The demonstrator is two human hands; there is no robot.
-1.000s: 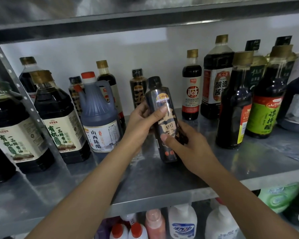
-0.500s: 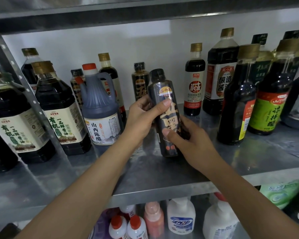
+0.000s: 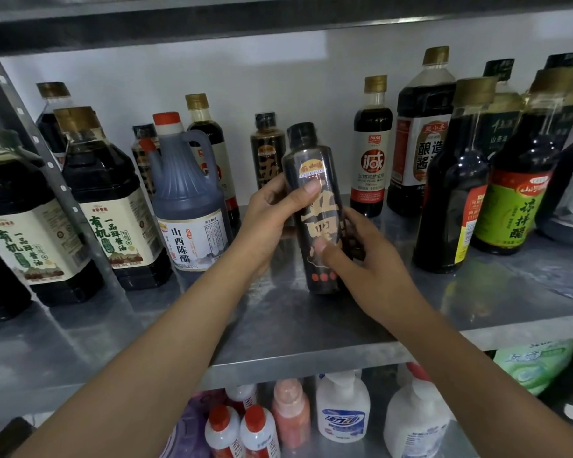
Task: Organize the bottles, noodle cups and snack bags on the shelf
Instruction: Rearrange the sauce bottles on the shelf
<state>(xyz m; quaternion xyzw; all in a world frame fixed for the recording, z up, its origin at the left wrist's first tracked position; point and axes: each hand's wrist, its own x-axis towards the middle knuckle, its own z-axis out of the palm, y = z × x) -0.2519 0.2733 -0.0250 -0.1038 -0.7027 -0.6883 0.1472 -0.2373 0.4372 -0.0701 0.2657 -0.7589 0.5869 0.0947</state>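
A slim black bottle (image 3: 311,166) with gold lettering stands upright on the steel shelf (image 3: 278,328), near its middle. My left hand (image 3: 272,219) grips its upper body from the left, thumb across the label. My right hand (image 3: 364,259) holds its lower half from the right, thumb on the front. A matching black bottle (image 3: 268,150) stands just behind it at the back.
Large soy sauce jugs (image 3: 113,206) and a blue vinegar jug (image 3: 186,200) crowd the left. Tall dark bottles (image 3: 450,193) and a green-labelled vinegar bottle (image 3: 520,180) fill the right. White pump bottles (image 3: 343,408) sit on the shelf below. A slanted shelf post (image 3: 50,166) crosses the left.
The bottle has gone from tilted to nearly upright, its base lower, at the shelf surface. Both hands keep their hold. The view has shifted slightly upward.
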